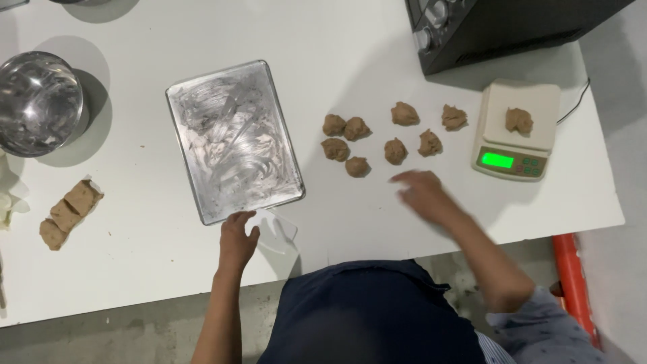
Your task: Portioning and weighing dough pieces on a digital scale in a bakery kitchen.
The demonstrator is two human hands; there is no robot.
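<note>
**Nine dough pieces portioned, one on the scale**

Nine small brown dough pieces lie right of the tray; eight sit clustered on the white table (135,269) and one rests on the kitchen scale (515,128). At far left stands a steel mixing bowl (37,101), with a cut dough log (67,214) nearer. The greased baking tray (232,140) lies in the middle. The left hand (237,239) rests at the tray's near edge, fingers loosely curled, touching a white plastic scraper (278,230). The cluster of dough pieces (357,145) lies beyond the right hand (421,192), which hovers open and blurred, gripping nothing. A black appliance (499,27) sits far right.
</note>
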